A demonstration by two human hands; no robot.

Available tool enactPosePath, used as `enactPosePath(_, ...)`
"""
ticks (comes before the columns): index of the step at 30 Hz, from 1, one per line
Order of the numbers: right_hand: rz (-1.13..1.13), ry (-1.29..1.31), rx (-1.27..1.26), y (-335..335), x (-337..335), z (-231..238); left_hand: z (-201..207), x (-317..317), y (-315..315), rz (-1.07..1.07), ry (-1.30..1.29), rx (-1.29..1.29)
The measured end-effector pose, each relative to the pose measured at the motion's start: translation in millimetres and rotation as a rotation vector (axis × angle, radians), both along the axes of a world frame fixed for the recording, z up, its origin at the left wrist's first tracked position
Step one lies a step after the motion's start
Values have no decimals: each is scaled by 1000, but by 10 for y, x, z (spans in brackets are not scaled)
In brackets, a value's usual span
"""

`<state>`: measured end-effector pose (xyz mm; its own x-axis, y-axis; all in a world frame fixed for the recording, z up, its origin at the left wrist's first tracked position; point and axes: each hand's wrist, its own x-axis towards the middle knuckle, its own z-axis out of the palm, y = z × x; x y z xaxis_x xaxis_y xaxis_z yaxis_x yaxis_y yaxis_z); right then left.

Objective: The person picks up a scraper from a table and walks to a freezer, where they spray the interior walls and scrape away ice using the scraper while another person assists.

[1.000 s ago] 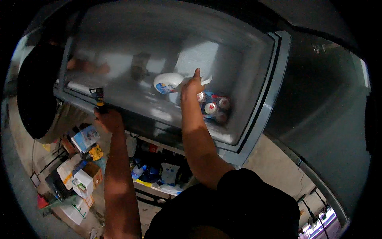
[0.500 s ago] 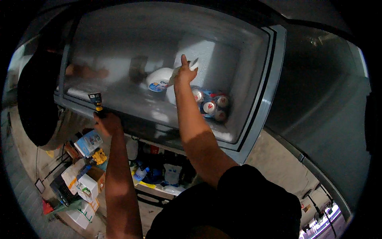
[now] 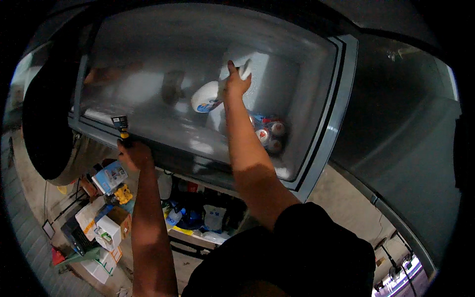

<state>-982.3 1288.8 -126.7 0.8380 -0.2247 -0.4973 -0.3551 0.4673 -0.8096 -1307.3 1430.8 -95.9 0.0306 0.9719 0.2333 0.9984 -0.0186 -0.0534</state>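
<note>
A large grey chest [image 3: 324, 143] with its lid up lies before me, its inside pale and wet-looking. My right hand [image 3: 238, 85] reaches into it, gripping a white rounded package [image 3: 207, 96] with a blue label. Part of that package is hidden behind the hand, and a white end shows past the thumb. By the chest's near left rim, my left hand [image 3: 134, 154] is closed around a tool [image 3: 120, 127] with a black-and-yellow handle and a dark rectangular head. Its exact kind cannot be made out.
Several round white-topped containers [image 3: 269, 133] in plastic wrap stand in the chest's near right corner. Another person in black [image 3: 47, 114] is at the left, a blurred arm [image 3: 106, 74] reaching inside. Boxes [image 3: 110, 231] and assorted goods [image 3: 198, 215] crowd the floor below.
My right hand has moved slightly farther in and right, and the white package has shifted and tilted with it. The other person's arm has moved up. My left hand is almost unmoved.
</note>
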Motion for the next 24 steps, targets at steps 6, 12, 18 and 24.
enactPosePath(6,35,112,-65,-72,130,42,44,-43,62,-15,-100,56)
enactPosePath(12,-70,-12,42,-237,289,52,206,175,-89,11,-128,8)
enactPosePath(18,-98,-97,-184,-379,399,-1,34,119,-26,-53,-41,15)
enactPosePath(24,-213,-39,-86,-608,568,171,-84,-27,54,-100,-54,5)
